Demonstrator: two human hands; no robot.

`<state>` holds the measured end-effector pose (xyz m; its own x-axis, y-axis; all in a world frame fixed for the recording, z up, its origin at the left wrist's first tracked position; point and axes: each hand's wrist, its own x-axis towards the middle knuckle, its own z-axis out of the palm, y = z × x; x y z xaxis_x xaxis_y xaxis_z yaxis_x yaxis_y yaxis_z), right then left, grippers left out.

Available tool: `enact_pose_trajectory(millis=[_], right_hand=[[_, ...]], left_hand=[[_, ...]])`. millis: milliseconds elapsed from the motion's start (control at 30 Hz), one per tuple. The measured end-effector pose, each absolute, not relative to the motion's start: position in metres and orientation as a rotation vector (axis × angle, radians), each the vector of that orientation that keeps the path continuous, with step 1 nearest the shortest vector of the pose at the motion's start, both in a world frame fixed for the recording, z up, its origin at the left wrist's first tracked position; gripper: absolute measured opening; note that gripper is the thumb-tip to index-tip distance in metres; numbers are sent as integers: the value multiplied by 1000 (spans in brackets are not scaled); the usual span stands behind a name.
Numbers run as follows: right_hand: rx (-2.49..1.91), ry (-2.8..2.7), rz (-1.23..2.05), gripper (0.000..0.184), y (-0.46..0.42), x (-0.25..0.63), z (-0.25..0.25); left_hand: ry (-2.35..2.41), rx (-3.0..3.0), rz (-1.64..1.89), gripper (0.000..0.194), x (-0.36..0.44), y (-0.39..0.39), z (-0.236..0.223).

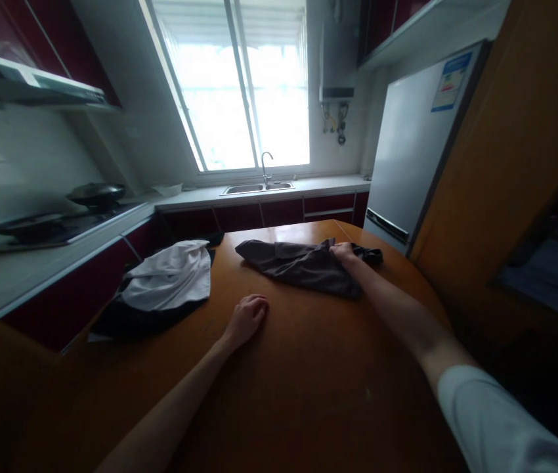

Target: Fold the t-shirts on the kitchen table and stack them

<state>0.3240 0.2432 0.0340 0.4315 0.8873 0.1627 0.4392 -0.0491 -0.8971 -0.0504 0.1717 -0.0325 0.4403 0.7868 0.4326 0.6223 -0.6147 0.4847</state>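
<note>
Dark cloth (303, 264) under right hand (342, 251).

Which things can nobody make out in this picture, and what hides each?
All in the head view:
- Underside of the left hand: hidden by the hand itself.
- Full shape of the grey cloth: lost in its folds, partly behind the right hand.
- Words on the fridge sticker: too small.
- Outdoors beyond the window: washed out by glare.

Daylight floods a kitchen through a sliding window (239, 98) above a double-basin sink (258, 188), with dark red cabinets (190, 223) beneath the white countertop (195, 196), a silver refrigerator (414, 144) at right and a wooden table (308, 368) in the foreground.
</note>
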Motion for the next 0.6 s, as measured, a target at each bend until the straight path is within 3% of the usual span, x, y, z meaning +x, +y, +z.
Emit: enact_pose_trajectory(millis=[133, 300, 433, 600], right_hand=[[-1641, -1292, 545, 26, 238, 296, 44], [-1960, -1278, 313, 58, 225, 293, 45], [-2071, -1179, 412, 51, 224, 308, 48], [-1867, -1354, 536, 27, 223, 291, 69]], left_hand=[[1235, 2289, 1061, 24, -50, 174, -32], [1315, 2172, 1151, 24, -49, 174, -30], [1298, 2099, 1203, 23, -49, 171, -27], [1278, 1939, 1274, 23, -49, 170, -23]])
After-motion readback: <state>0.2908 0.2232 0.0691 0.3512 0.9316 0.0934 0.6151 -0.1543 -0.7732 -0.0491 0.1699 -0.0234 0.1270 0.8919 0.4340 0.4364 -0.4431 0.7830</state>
